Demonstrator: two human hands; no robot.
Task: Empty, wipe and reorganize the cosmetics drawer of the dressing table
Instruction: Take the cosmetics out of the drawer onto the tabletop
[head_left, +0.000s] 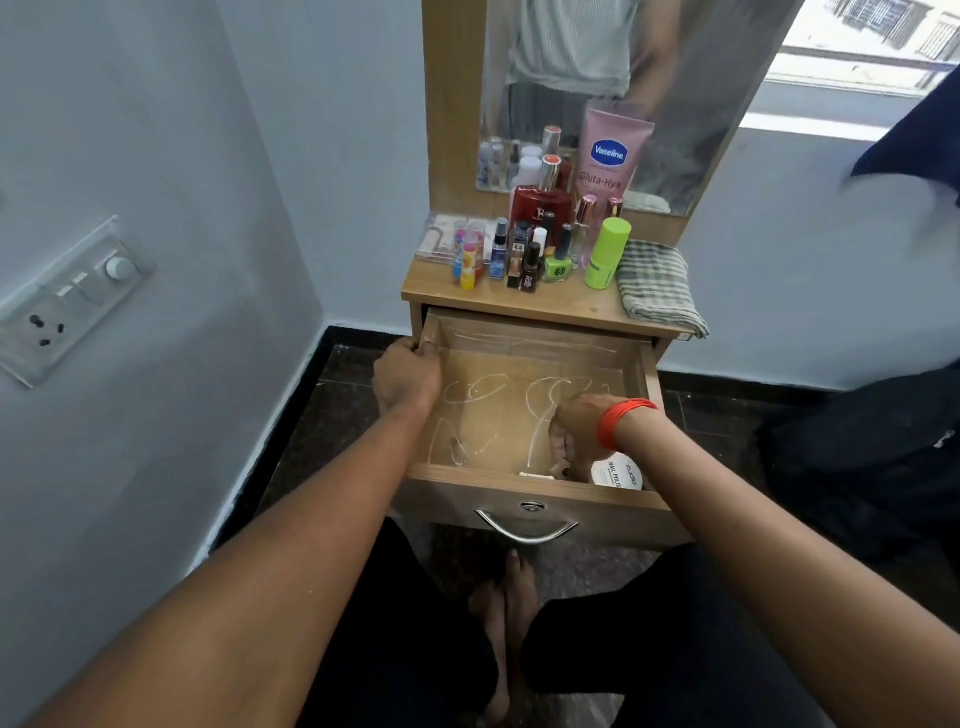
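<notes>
The drawer stands pulled open. The left hand grips its left wall. The right hand reaches inside, fingers curled beside a white tub; whether it holds anything is unclear. Cosmetics bottles crowd the counter.

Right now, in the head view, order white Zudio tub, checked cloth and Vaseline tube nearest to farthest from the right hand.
1. White Zudio tub, beside the right hand, drawer's front right corner.
2. Checked cloth, tabletop's right end.
3. Vaseline tube, back, by the mirror.
</notes>
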